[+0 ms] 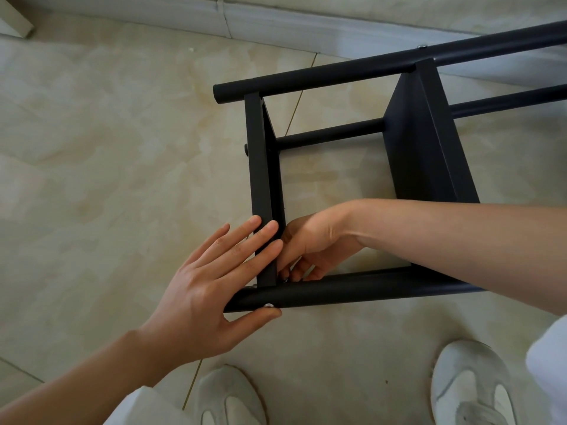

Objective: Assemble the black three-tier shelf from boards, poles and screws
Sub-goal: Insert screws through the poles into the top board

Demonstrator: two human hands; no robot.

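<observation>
Shelf (408,148) is lying on its side on the tile floor (92,148), filling the right half of the frame, with its long axis running from the lower middle up and out past the upper right edge. The end board (260,179) faces left, so the thing basically points toward the upper right.

Left hand (214,286) is flat, fingers straight, pressing on that end board and the near pole (352,289), thumb just under a screw head (269,305) at the pole's end. Right hand (310,246) reaches inside the corner, fingers curled around something small where board meets pole. Probably a screw or nut, can't really tell.

What I'd worry about: that little piece is mostly hidden, so it could easily cross-thread or drop onto the floor. And if the flat hand slips, I reckon the board and pole holes go out of line, or the whole frame rolls toward the shoes (230,397).
</observation>
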